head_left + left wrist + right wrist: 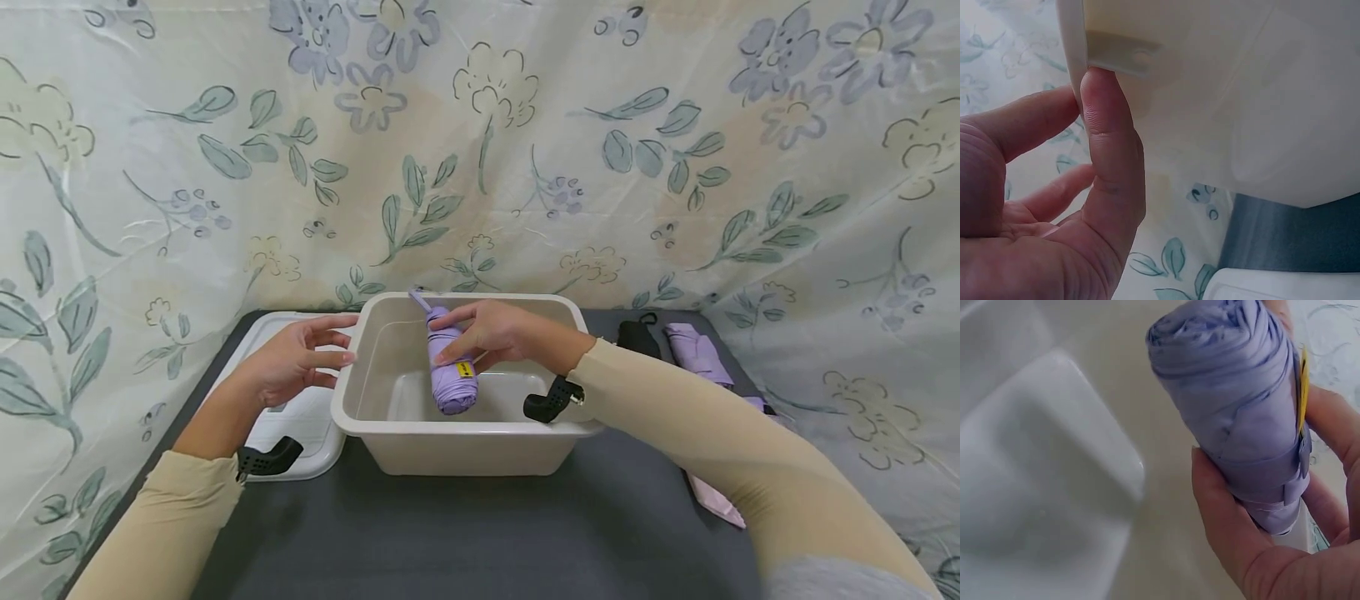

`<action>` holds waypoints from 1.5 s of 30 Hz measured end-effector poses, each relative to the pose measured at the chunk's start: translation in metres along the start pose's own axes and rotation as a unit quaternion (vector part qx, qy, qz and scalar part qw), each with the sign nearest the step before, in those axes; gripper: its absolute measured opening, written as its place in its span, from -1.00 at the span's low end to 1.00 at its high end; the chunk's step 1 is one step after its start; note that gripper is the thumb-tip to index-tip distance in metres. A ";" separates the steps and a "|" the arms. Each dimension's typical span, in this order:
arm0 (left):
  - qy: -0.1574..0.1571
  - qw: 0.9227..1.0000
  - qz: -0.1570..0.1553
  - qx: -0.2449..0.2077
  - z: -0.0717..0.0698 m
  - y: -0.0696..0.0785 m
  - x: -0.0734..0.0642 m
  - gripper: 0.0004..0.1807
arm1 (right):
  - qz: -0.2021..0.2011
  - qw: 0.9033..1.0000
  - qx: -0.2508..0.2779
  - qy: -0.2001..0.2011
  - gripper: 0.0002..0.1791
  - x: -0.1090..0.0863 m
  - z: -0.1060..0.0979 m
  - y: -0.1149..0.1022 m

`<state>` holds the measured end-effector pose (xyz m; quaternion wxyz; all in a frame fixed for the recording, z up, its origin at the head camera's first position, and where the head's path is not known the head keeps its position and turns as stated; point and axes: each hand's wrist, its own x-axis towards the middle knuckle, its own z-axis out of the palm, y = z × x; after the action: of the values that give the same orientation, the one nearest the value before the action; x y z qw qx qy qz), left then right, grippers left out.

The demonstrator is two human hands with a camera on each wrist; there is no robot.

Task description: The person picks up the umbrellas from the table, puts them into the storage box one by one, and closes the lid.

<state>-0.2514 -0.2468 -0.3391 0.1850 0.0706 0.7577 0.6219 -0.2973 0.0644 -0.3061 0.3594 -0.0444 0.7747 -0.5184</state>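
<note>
Over the beige plastic bin (pixel 465 454), my right hand (pixel 504 337) grips a rolled purple folded umbrella (pixel 452 392) by its middle. The umbrella points down into the bin, with its wrist loop at the far end and a yellow tag on its side. A strap wraps round the umbrella (pixel 1229 406) in the right wrist view. At the bin's left edge, my left hand (pixel 303 358) holds the rim. In the left wrist view, one fingertip of the left hand (pixel 1110 144) sits under the rim (pixel 1072 44), with other fingers on its far side.
A white lid (pixel 300 442) lies on the dark table (pixel 465 533) left of the bin and partly under its rim. To the right, partly behind my right arm, lie a black folded umbrella (pixel 637 337) and another purple one (pixel 697 354). A pink item (pixel 716 500) lies nearer. Floral cloth hangs behind.
</note>
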 end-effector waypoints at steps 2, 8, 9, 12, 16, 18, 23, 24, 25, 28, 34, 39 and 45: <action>0.000 1.000 0.002 0.001 0.000 0.000 0.000 -0.21 | 0.004 1.000 -0.007 -0.004 -0.28 0.005 0.004 -0.001; -0.002 1.000 0.006 -0.001 0.000 0.000 0.000 -0.24 | 0.016 1.000 -0.011 -0.022 -0.31 0.016 0.013 -0.003; -0.003 1.000 0.006 -0.002 0.000 0.000 0.001 -0.24 | 0.018 0.999 -0.011 -0.025 -0.32 0.017 0.015 -0.002; -0.006 1.000 0.007 -0.004 0.001 0.000 0.001 -0.24 | 0.026 0.999 -0.014 -0.030 -0.34 0.022 0.017 0.000; -0.005 1.000 0.004 -0.002 0.000 -0.001 0.002 -0.24 | 0.032 0.999 -0.022 -0.038 -0.36 0.030 0.020 0.004; -0.001 1.000 0.001 -0.001 0.000 -0.002 0.002 -0.24 | 0.030 0.998 -0.026 -0.046 -0.36 0.033 0.021 0.007; 0.003 1.000 0.002 0.002 -0.001 -0.002 0.001 -0.24 | 0.023 0.997 -0.037 -0.069 -0.28 0.042 0.028 0.014; 0.003 1.000 0.002 0.003 -0.001 -0.002 0.001 -0.24 | 0.024 0.996 -0.040 -0.072 -0.27 0.043 0.030 0.015; 0.004 1.000 0.001 0.003 -0.001 -0.003 0.001 -0.24 | 0.025 0.996 -0.042 -0.076 -0.26 0.045 0.031 0.016; 0.005 1.000 0.000 0.000 -0.001 -0.003 0.000 -0.24 | 0.031 0.995 -0.052 -0.083 -0.25 0.050 0.037 0.020; 0.002 1.000 0.001 -0.006 0.002 -0.001 0.000 -0.22 | 0.040 0.993 -0.079 -0.080 -0.23 0.058 0.044 0.022; 0.004 1.000 0.000 -0.012 0.003 0.001 -0.001 -0.22 | 0.048 0.991 -0.091 -0.088 -0.25 0.063 0.051 0.021; 0.004 1.000 0.000 -0.012 0.003 0.000 -0.001 -0.21 | 0.058 0.987 -0.106 -0.107 -0.29 0.068 0.056 0.024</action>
<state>-0.2492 -0.2447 -0.3397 0.1829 0.0663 0.7507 0.6313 -0.3068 0.0025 -0.3720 0.4632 -0.0928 0.7836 -0.4036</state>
